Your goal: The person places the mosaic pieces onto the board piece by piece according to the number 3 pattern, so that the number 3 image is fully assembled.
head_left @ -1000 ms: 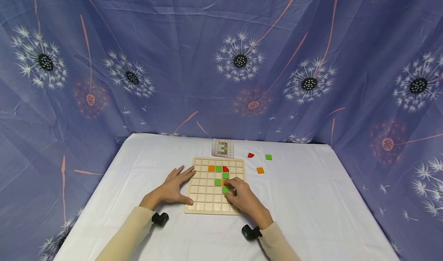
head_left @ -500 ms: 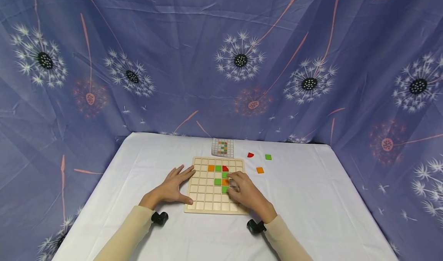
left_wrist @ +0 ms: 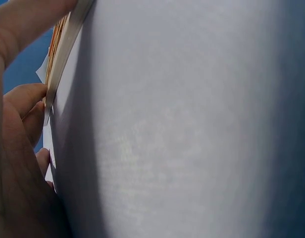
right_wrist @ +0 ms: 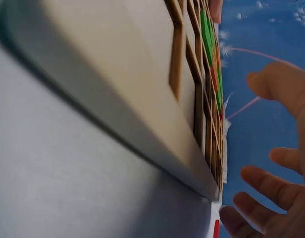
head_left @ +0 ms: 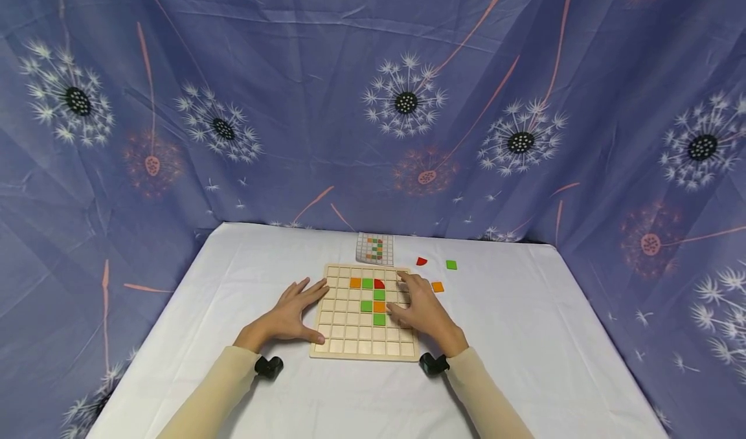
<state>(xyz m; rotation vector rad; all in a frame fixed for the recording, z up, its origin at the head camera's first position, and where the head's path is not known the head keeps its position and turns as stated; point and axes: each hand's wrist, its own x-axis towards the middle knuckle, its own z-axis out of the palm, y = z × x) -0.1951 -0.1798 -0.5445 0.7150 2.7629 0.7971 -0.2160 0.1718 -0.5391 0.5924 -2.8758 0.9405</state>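
Observation:
A wooden grid board [head_left: 340, 332] lies on the white cloth. Set in its squares are an orange tile [head_left: 355, 283], a red quarter-circle tile [head_left: 379, 284], another orange tile [head_left: 379, 307] and several green tiles [head_left: 379, 320]. My left hand [head_left: 285, 316] rests at the board's left side, fingers spread and fingertips at its edge, as the left wrist view also shows. Over the right columns hovers my right hand [head_left: 424, 309], its thumb beside the lower orange tile. In the right wrist view its fingers [right_wrist: 266, 183] are apart and hold nothing.
Loose to the right of the board lie a red quarter-circle tile [head_left: 421, 261], a green tile [head_left: 451, 265] and an orange tile [head_left: 438, 287]. Behind the board is a printed pattern card [head_left: 375, 249]. A blue dandelion-print curtain [head_left: 303, 135] hangs around the table.
My right hand has let go of the lower orange tile, which stays in its square, and has moved right with its fingers opening. The left hand has stayed at the board's edge.

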